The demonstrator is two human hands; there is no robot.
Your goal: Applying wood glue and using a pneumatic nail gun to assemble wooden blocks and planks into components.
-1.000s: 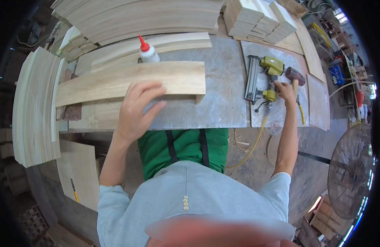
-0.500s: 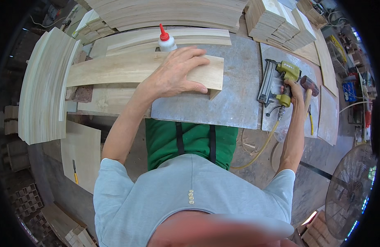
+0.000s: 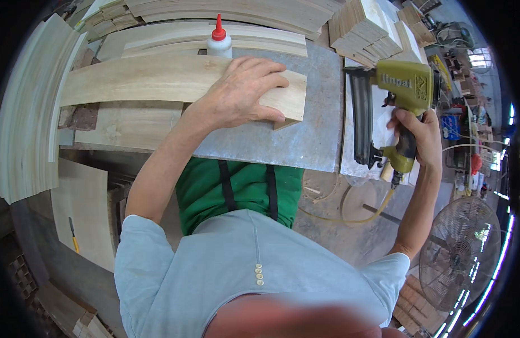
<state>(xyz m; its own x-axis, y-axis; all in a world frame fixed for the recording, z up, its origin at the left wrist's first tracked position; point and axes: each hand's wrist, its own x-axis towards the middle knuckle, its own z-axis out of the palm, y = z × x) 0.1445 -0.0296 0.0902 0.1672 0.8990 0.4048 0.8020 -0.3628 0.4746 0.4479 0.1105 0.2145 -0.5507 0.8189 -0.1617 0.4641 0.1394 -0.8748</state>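
My left hand (image 3: 246, 93) lies across the right end of a long pale wooden board (image 3: 141, 79), fingers over the top and thumb along the near edge. A short wooden piece (image 3: 287, 125) shows beneath that end, at an angle to the board. In my right hand (image 3: 423, 138) is an olive-green pneumatic nail gun (image 3: 406, 84), gripped by its black handle and held up off the bench with its long magazine to the left. A yellow air hose (image 3: 350, 220) runs from its base. Just behind the board stands a white glue bottle (image 3: 219, 46) with a red nozzle.
A grey metal sheet (image 3: 322, 112) covers the bench under the board's right end. Stacked boards (image 3: 32, 112) rise at the left, with another wood stack (image 3: 364, 34) at the back right. A fan (image 3: 460, 253) stands at the lower right.
My right hand has raised the nail gun from the bench, so it looks larger and closer. The left hand keeps its place on the board. The whole view has shifted a little.
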